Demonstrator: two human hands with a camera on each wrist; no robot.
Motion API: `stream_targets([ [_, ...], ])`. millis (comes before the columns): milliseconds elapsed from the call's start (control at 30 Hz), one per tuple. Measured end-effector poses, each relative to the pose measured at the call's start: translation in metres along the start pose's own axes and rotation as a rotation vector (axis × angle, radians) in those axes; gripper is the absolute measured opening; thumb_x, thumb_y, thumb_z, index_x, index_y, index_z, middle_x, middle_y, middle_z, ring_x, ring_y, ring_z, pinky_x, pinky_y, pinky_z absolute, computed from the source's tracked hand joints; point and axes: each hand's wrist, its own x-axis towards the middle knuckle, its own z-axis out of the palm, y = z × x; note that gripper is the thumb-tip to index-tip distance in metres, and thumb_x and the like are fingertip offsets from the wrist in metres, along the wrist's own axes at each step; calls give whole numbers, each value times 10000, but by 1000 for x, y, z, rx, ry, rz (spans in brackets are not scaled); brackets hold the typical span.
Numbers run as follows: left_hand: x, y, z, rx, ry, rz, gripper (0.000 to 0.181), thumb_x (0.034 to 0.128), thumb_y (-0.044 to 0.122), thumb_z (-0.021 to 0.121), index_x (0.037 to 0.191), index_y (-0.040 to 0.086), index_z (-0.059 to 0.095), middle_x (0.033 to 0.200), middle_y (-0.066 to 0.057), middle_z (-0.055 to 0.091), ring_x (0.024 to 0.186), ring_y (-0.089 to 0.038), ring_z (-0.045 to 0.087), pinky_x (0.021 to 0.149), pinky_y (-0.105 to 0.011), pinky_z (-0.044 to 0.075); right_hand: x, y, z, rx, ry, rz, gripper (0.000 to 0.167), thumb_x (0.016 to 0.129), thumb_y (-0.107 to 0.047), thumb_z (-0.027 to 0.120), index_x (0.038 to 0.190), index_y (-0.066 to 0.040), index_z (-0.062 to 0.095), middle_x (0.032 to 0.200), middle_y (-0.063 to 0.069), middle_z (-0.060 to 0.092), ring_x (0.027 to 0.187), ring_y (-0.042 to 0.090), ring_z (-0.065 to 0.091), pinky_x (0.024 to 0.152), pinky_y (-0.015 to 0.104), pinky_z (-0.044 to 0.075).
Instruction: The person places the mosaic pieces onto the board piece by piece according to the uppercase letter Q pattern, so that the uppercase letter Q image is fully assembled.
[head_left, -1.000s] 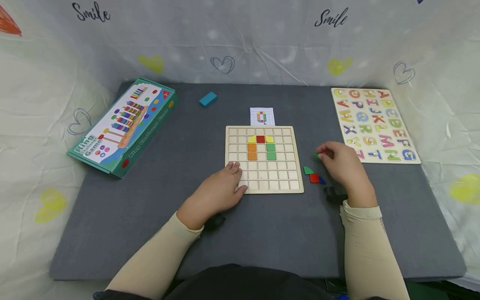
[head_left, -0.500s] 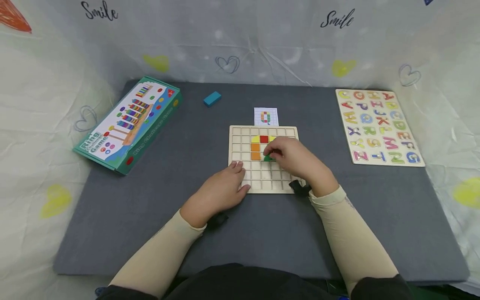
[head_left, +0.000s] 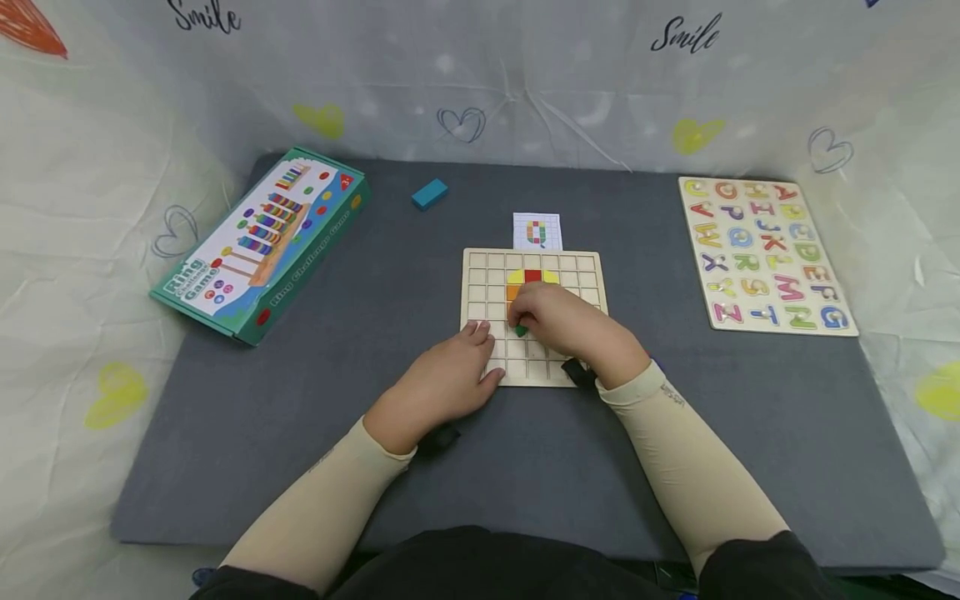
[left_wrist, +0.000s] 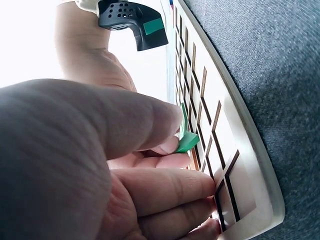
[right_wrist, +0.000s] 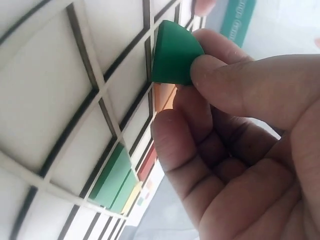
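My right hand (head_left: 573,325) pinches a green quarter-circle tile (right_wrist: 175,55) between thumb and fingers, just over the middle of the wooden grid board (head_left: 540,371). In the right wrist view the tile's straight edge is close to the grid; whether it touches cannot be told. Set into the board are a red square tile (head_left: 532,275), a yellow tile (head_left: 551,277) on either side of it, orange squares (head_left: 513,293) and green squares (right_wrist: 112,177). My left hand (head_left: 442,379) rests on the board's left edge, fingers extended. The right hand hides part of the tile pattern.
A small pattern card (head_left: 537,230) lies against the board's far edge. Left stands a green box (head_left: 262,242), with a blue block (head_left: 430,194) beyond it. An alphabet board (head_left: 768,258) lies at right. The right forearm hides most loose tiles beside the grid.
My right hand has picked up the green quarter-circle tile right of the board, carried it left over the grid, and shifted slightly left and nearer me. The left hand stays on the board.
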Motion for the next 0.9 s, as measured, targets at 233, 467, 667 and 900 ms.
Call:
stream_targets([
  [233,0,0,-1,-4,-14,-11,591,1127,317,599,1570,-68,530,1709,-241,424,1629,-391,365,1315,-506,372,6,-4,2,-41,0,-100,207,980,113,667,975,-38,809,1007,103,703,945,253,670,904,403,605],
  [467,-1,1,-1,-11,-17,-15,592,1128,322,594,1575,-61,527,1712,-243,413,1630,-393,361,1308,-515,381,6,-4,7,-56,21,-139,185,980,95,685,993,-27,823,1042,98,719,987,259,694,928,402,613],
  [667,0,2,-2,-5,-29,-27,598,1129,324,589,1583,-57,518,1722,-230,404,1637,-384,351,1311,-509,378,2,-3,11,-38,56,-155,138,961,76,730,1011,-6,829,1078,113,709,990,263,689,907,392,611],
  [900,-1,3,-4,-3,-23,-23,594,1125,320,598,1574,-63,528,1711,-236,419,1629,-391,366,1312,-507,375,-2,-1,15,-37,66,-124,112,949,55,774,1023,-25,803,1098,105,697,1016,267,676,940,403,599],
])
